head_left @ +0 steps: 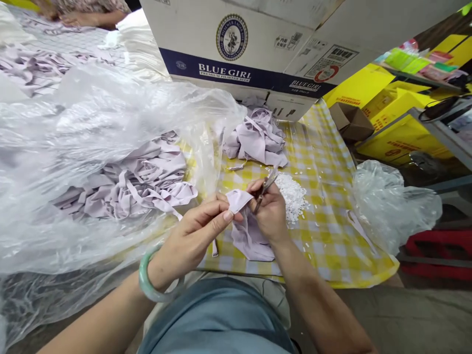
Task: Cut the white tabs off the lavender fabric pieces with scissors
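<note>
Yellow checked tablecloth [324,196] under everything, with a crumpled lilac heap [258,140] toward the back. The lilac piece [252,238] hangs at the near edge, its top pinched tight between left hand [208,221] thumb and fingers. Right hand [272,211] fingers curl snugly around small scissors [262,193], beside tiny white bits [291,196].

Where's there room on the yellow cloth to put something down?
On the right of the yellow cloth, between the white bits and the clear bag, though a few lie scattered there. It's crowded on the left, with lilac fabric and plastic sheeting, and around the left hand, right hand, scissors and lilac piece.
</note>
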